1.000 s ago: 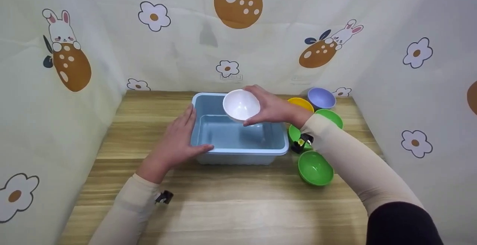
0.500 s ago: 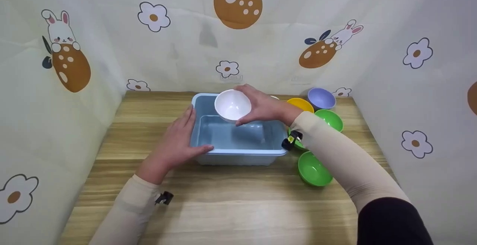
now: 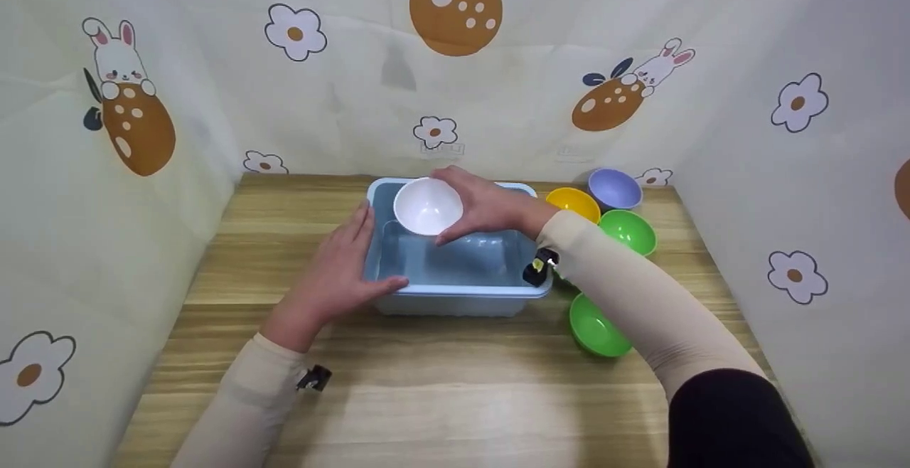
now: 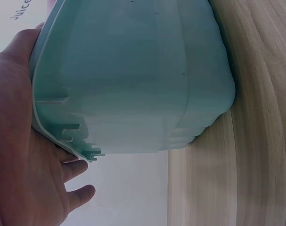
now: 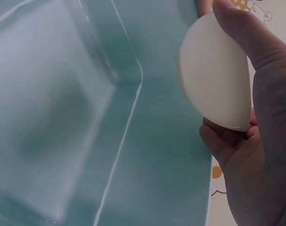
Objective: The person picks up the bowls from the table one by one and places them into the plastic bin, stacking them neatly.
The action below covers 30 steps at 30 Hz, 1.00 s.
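Shifts the white bowl (image 3: 428, 206) leftward from a second ago to above the blue tub (image 3: 462, 289) on the desk (image 3: 455, 390), gripping it in the fingers of the right hand (image 3: 485, 206), resting the left hand (image 3: 334, 276), thumb and fingers wide apart, on the tub's rim.

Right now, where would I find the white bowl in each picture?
Head: near the centre, the white bowl is in the right hand, above the tub.
Left wrist: not in this picture.
Right wrist: upper right, seen from the side, between thumb and fingers.
Shared landmark: the tub, which shows in all three views.
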Tool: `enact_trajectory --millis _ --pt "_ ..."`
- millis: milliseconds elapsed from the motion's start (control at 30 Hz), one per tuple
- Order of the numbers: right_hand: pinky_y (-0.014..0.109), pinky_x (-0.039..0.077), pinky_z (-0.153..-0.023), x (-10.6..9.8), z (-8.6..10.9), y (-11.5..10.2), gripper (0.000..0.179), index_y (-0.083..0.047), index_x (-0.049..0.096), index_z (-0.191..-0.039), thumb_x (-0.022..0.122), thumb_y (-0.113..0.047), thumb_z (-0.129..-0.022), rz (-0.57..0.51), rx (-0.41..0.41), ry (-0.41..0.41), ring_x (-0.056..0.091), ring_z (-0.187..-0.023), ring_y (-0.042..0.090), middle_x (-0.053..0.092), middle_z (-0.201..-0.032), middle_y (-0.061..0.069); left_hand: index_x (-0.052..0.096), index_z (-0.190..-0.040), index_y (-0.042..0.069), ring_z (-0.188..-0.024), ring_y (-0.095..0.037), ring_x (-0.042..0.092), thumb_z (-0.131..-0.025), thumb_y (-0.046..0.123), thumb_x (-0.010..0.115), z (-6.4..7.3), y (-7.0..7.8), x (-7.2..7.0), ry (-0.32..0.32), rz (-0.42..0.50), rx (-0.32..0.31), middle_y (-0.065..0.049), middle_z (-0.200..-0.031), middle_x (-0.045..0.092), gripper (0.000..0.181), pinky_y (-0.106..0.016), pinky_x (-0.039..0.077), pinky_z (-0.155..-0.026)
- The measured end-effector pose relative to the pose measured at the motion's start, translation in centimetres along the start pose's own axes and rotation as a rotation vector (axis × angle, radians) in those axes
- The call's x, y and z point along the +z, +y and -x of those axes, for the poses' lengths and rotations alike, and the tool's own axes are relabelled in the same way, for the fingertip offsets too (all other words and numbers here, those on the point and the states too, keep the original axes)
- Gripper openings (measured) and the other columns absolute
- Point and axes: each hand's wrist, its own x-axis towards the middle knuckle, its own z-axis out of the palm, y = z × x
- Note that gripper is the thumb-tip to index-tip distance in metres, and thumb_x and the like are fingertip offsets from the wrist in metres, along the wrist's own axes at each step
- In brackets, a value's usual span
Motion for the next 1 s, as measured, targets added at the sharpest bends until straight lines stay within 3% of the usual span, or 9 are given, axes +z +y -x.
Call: enact_trajectory --millis 300,467,667,1000 --pt "0.042 0.054 -0.112 0.8 -0.9 0.1 0.114 -0.025 0.043 -0.164 0.095 -0.07 -0.073 0.016 -0.006 -0.029 0.057 -0.129 0.018 0.054 -0.15 -0.003 0.009 -0.178 0.006 -0.167 -0.045 0.019 -0.086 0.093 0.062 0.2 0.2 -0.1 -0.009 0.008 -0.024 -0.012 -0.186 0.003 0.137 -0.07 0.022 -0.13" --pt "0.039 0.052 -0.113 1.4 -1.4 0.3 0.108 -0.021 0.045 -0.163 0.097 -0.061 -0.077 0.071 -0.043 -0.056 0.056 -0.129 0.019 0.053 -0.15 0.002 0.009 -0.178 0.009 -0.167 -0.045 0.019 -0.085 0.094 0.061 0.1 0.2 0.0 -0.013 0.004 -0.032 -0.01 -0.186 0.002 0.137 -0.071 0.022 -0.13" --pt "0.037 0.053 -0.11 2.5 -1.9 0.6 0.108 -0.018 0.045 -0.163 0.095 -0.063 -0.079 0.139 -0.052 -0.078 0.057 -0.128 0.018 0.056 -0.149 0.003 0.009 -0.179 0.01 -0.167 -0.044 0.019 -0.084 0.096 0.06 0.0 0.2 0.1 -0.014 0.005 -0.036 -0.01 -0.186 0.002 0.138 -0.07 0.023 -0.129" --pt "0.037 0.052 -0.112 3.4 -2.5 0.9 0.103 -0.013 0.048 -0.16 0.097 -0.057 -0.08 0.164 -0.086 -0.073 0.057 -0.127 0.018 0.057 -0.147 0.003 0.009 -0.178 0.007 -0.168 -0.042 0.019 -0.086 0.092 0.062 -0.1 0.0 0.1 0.003 0.021 -0.007 -0.011 -0.186 0.003 0.136 -0.069 0.023 -0.13"
